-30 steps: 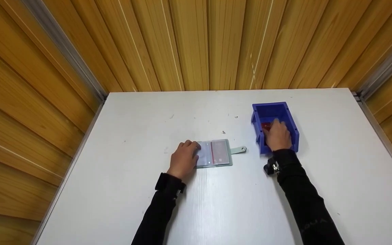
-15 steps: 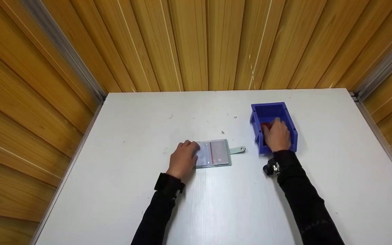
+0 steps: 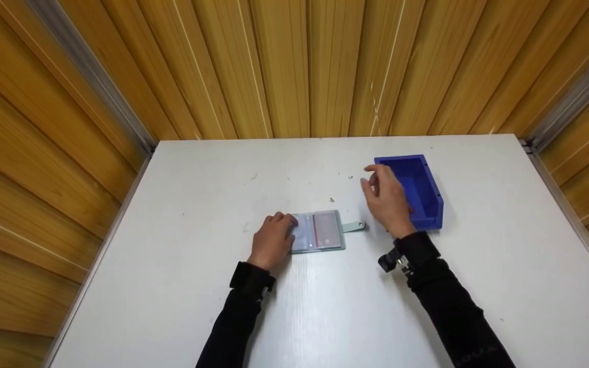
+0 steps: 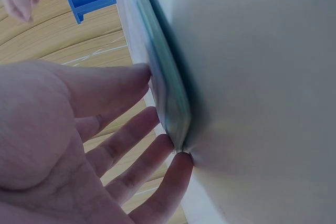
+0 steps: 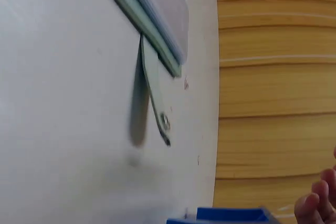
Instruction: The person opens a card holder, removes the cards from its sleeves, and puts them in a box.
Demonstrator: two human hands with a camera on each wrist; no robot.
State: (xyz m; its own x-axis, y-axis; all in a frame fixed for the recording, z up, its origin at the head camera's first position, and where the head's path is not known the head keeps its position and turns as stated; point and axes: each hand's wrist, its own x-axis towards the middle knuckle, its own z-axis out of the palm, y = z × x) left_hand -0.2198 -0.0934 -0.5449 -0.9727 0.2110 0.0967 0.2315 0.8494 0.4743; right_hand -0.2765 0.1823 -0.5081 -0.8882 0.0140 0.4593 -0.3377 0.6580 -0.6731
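Observation:
A pale green card holder (image 3: 327, 230) lies unfolded on the white table, with clear sleeves showing and a snap strap (image 3: 353, 227) sticking out to the right. My left hand (image 3: 272, 240) rests on its left side; in the left wrist view the thumb touches the sleeves and the extended fingertips lie along the edge. My right hand (image 3: 387, 199) is raised over the left wall of a blue bin (image 3: 430, 191), fingers loosely bent. Nothing shows between those fingers. A bit of something red (image 3: 410, 208) peeks out inside the bin, mostly hidden by the hand.
The white table (image 3: 182, 286) ends at a wood-patterned wall (image 3: 284, 71) behind, with similar panels on the left and right. Small dark specks (image 3: 332, 200) dot the tabletop behind the card holder.
My right hand has come up out of the blue bin and moved left, its fingers now apart from the red item. My left hand has stayed on the card holder.

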